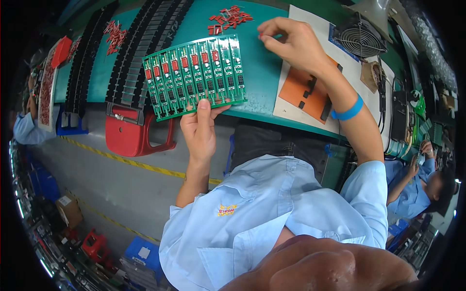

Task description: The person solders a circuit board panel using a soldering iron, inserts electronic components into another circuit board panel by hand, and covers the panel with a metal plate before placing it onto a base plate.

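My left hand (200,128) grips a green circuit board (170,107) by its lower edge, thumb on top, and holds it tilted above the bench edge. The board is a panel of several narrow strips with dark chips. Small red components stand on most strips, while the two rightmost strips show bare green at that height. To the right of the board, my right hand (296,46) is raised with thumb and forefinger pinched on a small red component (260,36), mostly hidden by the fingertips. A loose pile of red components (230,18) with wire leads lies just beyond the board.
Black slotted racks (141,53) and another red component pile (115,36) occupy the left of the green bench (262,92). At right lie an orange plate (305,92) and a round fan (360,41). A red chair (127,133) stands below. Co-workers sit at both sides.
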Demonstrator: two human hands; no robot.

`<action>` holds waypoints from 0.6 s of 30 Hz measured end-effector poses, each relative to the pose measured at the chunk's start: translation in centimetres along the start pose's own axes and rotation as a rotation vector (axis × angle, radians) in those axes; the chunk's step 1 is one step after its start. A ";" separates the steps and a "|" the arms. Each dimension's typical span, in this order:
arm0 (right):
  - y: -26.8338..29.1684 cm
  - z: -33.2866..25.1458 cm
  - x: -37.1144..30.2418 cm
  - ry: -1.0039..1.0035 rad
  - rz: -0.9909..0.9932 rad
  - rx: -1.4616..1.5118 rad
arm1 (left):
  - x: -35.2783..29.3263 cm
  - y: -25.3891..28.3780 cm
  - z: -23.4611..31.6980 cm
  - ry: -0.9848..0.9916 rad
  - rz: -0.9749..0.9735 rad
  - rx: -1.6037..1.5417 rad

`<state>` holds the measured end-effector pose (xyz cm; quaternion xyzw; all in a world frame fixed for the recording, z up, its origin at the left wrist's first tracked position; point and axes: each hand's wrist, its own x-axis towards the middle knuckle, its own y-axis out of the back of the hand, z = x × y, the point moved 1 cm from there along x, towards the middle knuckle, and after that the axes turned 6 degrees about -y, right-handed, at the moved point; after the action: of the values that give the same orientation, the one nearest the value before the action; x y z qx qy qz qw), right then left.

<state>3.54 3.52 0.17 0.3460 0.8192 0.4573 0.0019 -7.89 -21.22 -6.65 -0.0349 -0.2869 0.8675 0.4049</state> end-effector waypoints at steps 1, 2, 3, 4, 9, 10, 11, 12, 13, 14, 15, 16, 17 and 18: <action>1.2 0.0 -1.0 -0.051 -0.008 0.115 | 0.0 -0.6 0.1 0.000 -0.030 0.009; 2.4 -0.1 -2.0 -0.103 -0.013 0.230 | 0.0 -1.3 0.2 0.001 -0.062 0.017; 3.4 -0.3 -3.0 -0.154 -0.013 0.343 | 0.1 -2.0 0.1 0.002 -0.097 0.024; 4.4 -0.8 -3.9 -0.170 0.007 0.330 | 0.2 -2.9 0.0 0.013 -0.121 0.012; 8.5 -3.4 -7.1 -0.255 0.213 0.531 | 1.3 -7.6 -1.8 0.065 -0.253 -0.035; 9.2 -4.0 -7.8 -0.210 0.211 0.519 | 1.3 -8.1 -2.4 0.085 -0.288 -0.041; 9.9 -4.5 -8.5 -0.166 0.214 0.505 | 1.3 -8.5 -3.0 0.105 -0.326 -0.049; 10.5 -4.8 -9.0 -0.122 0.212 0.492 | 1.3 -8.9 -3.6 0.124 -0.361 -0.055; 10.9 -4.8 -9.4 -0.078 0.205 0.481 | 1.3 -9.2 -4.0 0.143 -0.392 -0.060; 11.0 -4.4 -10.0 -0.086 0.214 0.480 | 1.2 -9.5 -4.1 0.151 -0.401 -0.060; 11.0 -3.7 -10.6 -0.084 0.223 0.374 | 1.2 -9.6 -4.0 0.146 -0.399 -0.045; 11.0 -3.0 -11.3 -0.083 0.229 0.268 | 1.2 -9.7 -4.0 0.141 -0.396 -0.031; 10.8 -2.3 -11.8 -0.080 0.233 0.163 | 1.2 -9.7 -3.8 0.135 -0.391 -0.017; 10.7 -2.0 -12.0 -0.075 0.233 0.059 | 1.2 -9.7 -3.8 0.128 -0.384 -0.001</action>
<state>18.13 -1.14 5.61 0.4559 0.7858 0.4169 -0.0308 -0.96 -13.66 -4.51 -0.0350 -0.2623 0.7702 0.5803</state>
